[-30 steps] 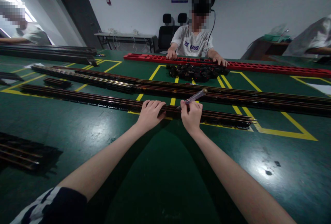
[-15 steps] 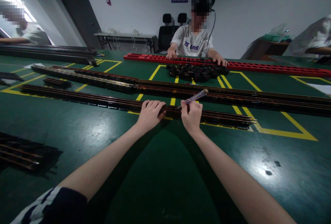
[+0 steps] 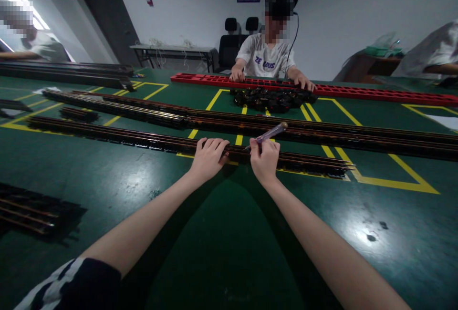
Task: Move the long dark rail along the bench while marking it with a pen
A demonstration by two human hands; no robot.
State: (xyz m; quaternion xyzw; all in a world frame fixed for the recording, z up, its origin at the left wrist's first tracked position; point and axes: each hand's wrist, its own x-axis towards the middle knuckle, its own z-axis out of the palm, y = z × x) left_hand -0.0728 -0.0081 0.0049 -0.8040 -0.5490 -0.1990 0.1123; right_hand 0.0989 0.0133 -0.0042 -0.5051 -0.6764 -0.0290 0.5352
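Observation:
A long black strip with copper-coloured rods (image 3: 150, 141) lies across the green table in front of me. My left hand (image 3: 208, 158) bends its fingers over the strip's top, with the thumb at its near side. To the right, my right hand (image 3: 265, 158) grips a small screwdriver (image 3: 272, 131) with a clear purplish handle. Its handle end points up and right, and its thin tip comes down to the strip between my hands. Whether the tip touches the strip, I cannot tell.
More rodded strips (image 3: 322, 139) lie just beyond. A pile of small black parts (image 3: 274, 100) sits before a long red rail (image 3: 375, 94), where a co-worker (image 3: 266, 57) has both hands. Another rodded piece (image 3: 36, 212) lies at left. Yellow tape (image 3: 400, 186) marks the green table (image 3: 229, 253).
Hardly anything differs. My left thumb has drawn in slightly towards the strip; the right hand and the screwdriver stay in place.

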